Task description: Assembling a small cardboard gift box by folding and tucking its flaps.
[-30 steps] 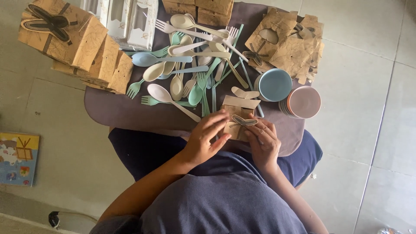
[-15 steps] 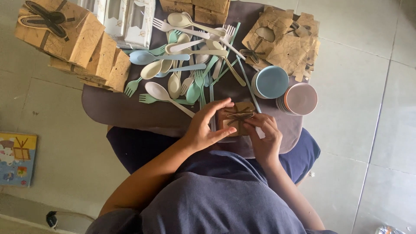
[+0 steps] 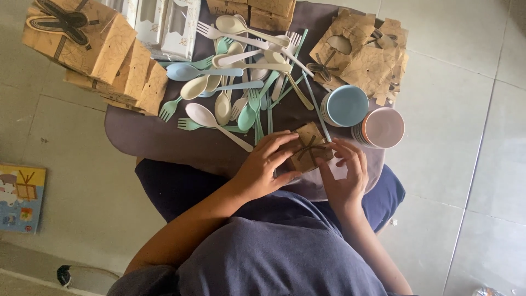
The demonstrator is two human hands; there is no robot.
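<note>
A small brown kraft paper box (image 3: 310, 149) with a dark ribbon-shaped closure sits at the near edge of a grey round table (image 3: 148, 137). My left hand (image 3: 267, 164) grips its left side with the fingers curled over the top. My right hand (image 3: 343, 171) holds its right side, fingertips on the lid. Just beyond the box lies a heap of pastel plastic spoons and forks (image 3: 241, 82) in cream, blue and green.
Finished brown boxes (image 3: 93, 49) are stacked at the table's left. Flat unfolded box blanks (image 3: 367, 55) lie at the right. A blue stack of small plates (image 3: 345, 105) and a pink stack (image 3: 382, 127) stand beside them. White window boxes (image 3: 164, 22) sit at the back. A picture book (image 3: 21, 197) lies on the tiled floor.
The box flaps were open a second ago; now the box is closed with its ribbon-shaped tab on top, and both hands have shifted onto its sides.
</note>
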